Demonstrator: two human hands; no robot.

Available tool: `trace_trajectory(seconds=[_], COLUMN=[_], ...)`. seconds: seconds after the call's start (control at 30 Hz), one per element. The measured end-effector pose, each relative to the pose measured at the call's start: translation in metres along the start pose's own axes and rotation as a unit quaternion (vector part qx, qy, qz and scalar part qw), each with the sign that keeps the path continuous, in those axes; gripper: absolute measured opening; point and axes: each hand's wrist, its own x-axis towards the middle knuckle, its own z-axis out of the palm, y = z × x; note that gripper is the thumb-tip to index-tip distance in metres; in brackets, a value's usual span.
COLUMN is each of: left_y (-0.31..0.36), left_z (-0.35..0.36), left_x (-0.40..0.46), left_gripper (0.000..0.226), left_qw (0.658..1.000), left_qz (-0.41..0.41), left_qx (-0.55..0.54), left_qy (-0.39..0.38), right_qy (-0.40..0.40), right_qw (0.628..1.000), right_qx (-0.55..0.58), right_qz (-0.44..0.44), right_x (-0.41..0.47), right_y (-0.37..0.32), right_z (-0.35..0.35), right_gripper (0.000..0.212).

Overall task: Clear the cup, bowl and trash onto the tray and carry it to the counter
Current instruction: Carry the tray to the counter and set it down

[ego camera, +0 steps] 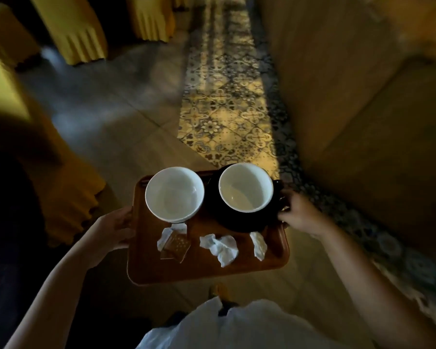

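Note:
I hold a brown wooden tray (207, 270) level in front of me above the floor. My left hand (116, 230) grips its left edge and my right hand (300, 215) grips its right edge by the cup's handle. On the tray's far left stands a white bowl (174, 193). To its right a black cup with a white inside (246, 187) sits on a dark saucer (239, 222). Along the near half lie a torn brown wrapper (174, 244) and two crumpled white paper scraps (220, 248) (258, 244).
A strip of patterned tiles (224, 96) runs ahead across the grey floor. A tall wooden counter front (350, 109) rises close on the right. Yellow-covered chairs (71, 34) and a yellow-draped table (10, 102) stand to the left and far left.

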Motion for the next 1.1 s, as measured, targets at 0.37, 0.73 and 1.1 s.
trace_trajectory(seconds=[0.37,0.73,1.1], left_y=[0.028,0.035,0.016], left_z=[0.066,0.253,0.464], left_x=[0.021,-0.007,-0.053], left_gripper=[0.051,0.053,0.05], left_qw=[0.977,0.935,0.901], left_qz=[0.026,0.062,0.074], left_qx=[0.119,0.186,0.212], left_qy=[-0.174,-0.296,-0.37], right_qy=[0.149,0.277,0.334], right_qw=[0.973,0.911,0.868], right_qx=[0.128,0.225,0.252], right_qz=[0.118,0.207,0.267], right_x=[-0.171,-0.324,-0.447], right_y=[0.081,0.217,0.359], right_z=[0.026,0.003,-0.071], right_gripper=[0.034,0.034,0.031])
